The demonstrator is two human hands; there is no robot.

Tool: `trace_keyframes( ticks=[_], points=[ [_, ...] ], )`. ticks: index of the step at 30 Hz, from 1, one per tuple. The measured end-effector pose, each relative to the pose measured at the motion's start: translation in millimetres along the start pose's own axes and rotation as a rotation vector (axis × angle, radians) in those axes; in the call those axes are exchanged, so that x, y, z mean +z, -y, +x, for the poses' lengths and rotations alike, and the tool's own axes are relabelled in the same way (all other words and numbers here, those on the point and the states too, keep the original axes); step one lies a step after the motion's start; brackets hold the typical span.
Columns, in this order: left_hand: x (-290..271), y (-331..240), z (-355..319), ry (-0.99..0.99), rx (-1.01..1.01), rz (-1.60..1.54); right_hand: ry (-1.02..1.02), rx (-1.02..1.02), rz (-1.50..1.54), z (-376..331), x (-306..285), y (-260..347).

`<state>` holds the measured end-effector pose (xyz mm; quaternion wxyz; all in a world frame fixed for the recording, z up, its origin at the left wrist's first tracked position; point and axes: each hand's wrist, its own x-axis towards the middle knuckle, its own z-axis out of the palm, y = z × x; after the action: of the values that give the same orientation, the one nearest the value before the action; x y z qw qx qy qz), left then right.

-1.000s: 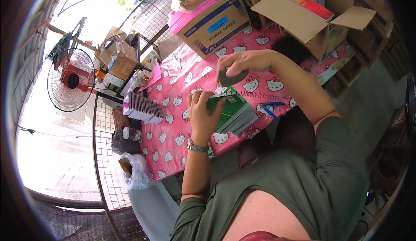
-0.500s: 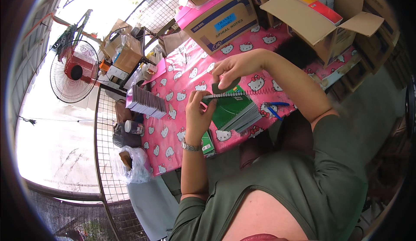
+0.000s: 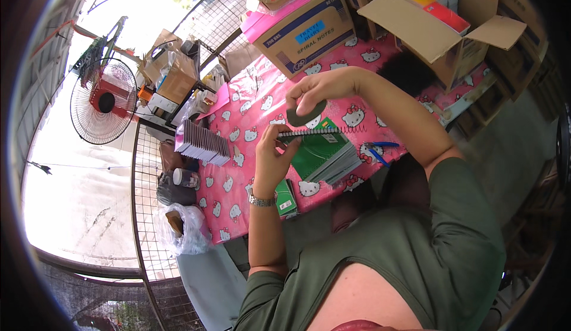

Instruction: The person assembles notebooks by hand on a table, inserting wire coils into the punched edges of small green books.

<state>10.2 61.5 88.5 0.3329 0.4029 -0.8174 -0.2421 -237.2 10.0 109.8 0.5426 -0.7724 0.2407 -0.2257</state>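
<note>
My left hand (image 3: pixel 275 155), with a metal watch on its wrist, pinches the left end of a thin notebook seen edge-on. Along that notebook's edge runs a dark spiral binding coil (image 3: pixel 355 130), its loose end sticking out to the right. Just above the coil, my right hand (image 3: pixel 314 93) is closed on a dark, curved, pad-like piece (image 3: pixel 307 118) whose kind I cannot make out. Green-covered notebooks (image 3: pixel 315 157) lie in a stack under the held one. Blue-handled pliers (image 3: pixel 378 150) rest to the right of this stack.
On the pink patterned tablecloth (image 3: pixel 238 179), a row of notebooks (image 3: pixel 202 143) stands at left, and another green notebook (image 3: pixel 286 200) lies near the front edge. Cardboard boxes (image 3: pixel 309 33) line the back; an open box (image 3: pixel 416 27) holds colourful notebooks. A fan (image 3: pixel 104 102) stands far left.
The coil's loose end has shifted left, so less of it sticks out past the notebook. My right hand has moved slightly left with the dark piece. My left hand keeps its grip.
</note>
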Motion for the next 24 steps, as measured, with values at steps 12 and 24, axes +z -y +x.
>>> trace_keyframes(
  ticks=[12,24],
  points=[
    [0,6,2,-0.082,-0.223,-0.203,-0.488,0.3,-0.388,1,-17,-124],
    [17,13,-18,-0.35,-0.259,-0.439,-0.859,0.504,-0.948,-142,191,-235]
  ],
)
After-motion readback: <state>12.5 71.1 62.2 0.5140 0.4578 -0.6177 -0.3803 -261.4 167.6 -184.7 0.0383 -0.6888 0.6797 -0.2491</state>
